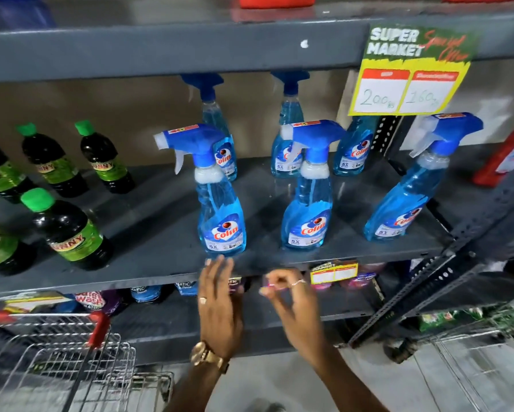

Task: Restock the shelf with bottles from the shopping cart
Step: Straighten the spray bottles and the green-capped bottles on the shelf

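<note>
Several blue Colin spray bottles stand on the grey shelf. In the front row are a left bottle, a middle bottle and a right bottle; more stand behind them. My left hand, wearing a gold watch and a ring, is just below the shelf's front edge under the left bottle, fingers straight and apart, holding nothing. My right hand hangs beside it under the middle bottle, fingers loosely curled, empty. The wire shopping cart with a red handle sits at the lower left; I see no bottles in it.
Dark bottles with green caps fill the shelf's left part. A yellow-green price sign hangs from the shelf above. Red packaging leans at the right. Pouches lie on the lower shelf. A second wire cart stands at the lower right.
</note>
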Tool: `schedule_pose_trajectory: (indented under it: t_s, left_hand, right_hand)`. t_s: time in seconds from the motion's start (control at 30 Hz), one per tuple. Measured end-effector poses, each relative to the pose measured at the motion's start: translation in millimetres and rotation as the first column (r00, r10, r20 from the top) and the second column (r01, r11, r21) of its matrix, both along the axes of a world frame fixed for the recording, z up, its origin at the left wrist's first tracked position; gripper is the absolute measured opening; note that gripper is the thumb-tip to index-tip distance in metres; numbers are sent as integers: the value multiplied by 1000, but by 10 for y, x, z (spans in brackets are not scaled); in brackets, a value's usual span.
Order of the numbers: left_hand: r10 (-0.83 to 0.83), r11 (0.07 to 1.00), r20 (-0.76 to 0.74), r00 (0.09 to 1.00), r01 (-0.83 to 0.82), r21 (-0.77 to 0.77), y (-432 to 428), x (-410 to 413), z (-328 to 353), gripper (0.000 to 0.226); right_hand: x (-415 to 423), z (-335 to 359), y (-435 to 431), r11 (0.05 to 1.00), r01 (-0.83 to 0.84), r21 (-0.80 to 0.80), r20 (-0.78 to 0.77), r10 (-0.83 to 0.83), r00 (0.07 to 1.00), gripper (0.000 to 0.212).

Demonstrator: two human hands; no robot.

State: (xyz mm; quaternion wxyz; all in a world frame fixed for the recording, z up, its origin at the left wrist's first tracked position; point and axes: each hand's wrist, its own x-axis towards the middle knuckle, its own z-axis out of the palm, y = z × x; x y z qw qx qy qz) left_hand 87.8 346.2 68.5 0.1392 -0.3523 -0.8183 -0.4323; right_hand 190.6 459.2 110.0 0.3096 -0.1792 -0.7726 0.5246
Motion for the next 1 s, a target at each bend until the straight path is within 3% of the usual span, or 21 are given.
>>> schedule_pose_trajectory:
  t_s: [0.1, 0.17, 0.23, 0.33, 0.43, 0.5, 0.8, 1.0]
  left_hand:
    - [267, 963, 137, 954, -257, -82, -99, -310, 116, 56]
    - [324, 930, 194, 926, -274, -245, -94, -518, 165, 56]
    - [331, 893, 166, 929, -252, -373, -77, -648, 128, 50]
    - [341, 866, 136, 930, -255, -430, -34, -676, 71, 49]
    - [355, 867, 154, 922, -263, -423, -6, -693, 83, 48]
    - [366, 867, 184, 912, -263, -423, 8, -727, 93, 49]
    - [251, 893, 169, 953, -160, -420, -136, -791, 66, 48]
    - [314, 895, 194, 929, -222, -386, -82, -800, 85, 49]
  right_hand:
    - [-372, -39, -221, 994, -75, 84, 140, 63, 988, 70]
    - [-629, -38, -318, 991, -49, 122, 298, 10, 954, 101]
    - [-841, -61, -362, 992, -26, 124, 323, -16, 946, 112]
    - [-1084, -45, -249, 996, 68, 50, 261, -78, 962, 102]
    - [-1238, -23, -11, 991, 32, -127, 163, -11, 987, 61]
    - [-1263, -44, 75, 986, -27, -165, 132, 49, 990, 47]
    - [-1237, -184, 108, 989, -102, -108, 126, 116, 985, 40]
    - [-1238, -209, 108, 986, -103, -134, 113, 119, 986, 42]
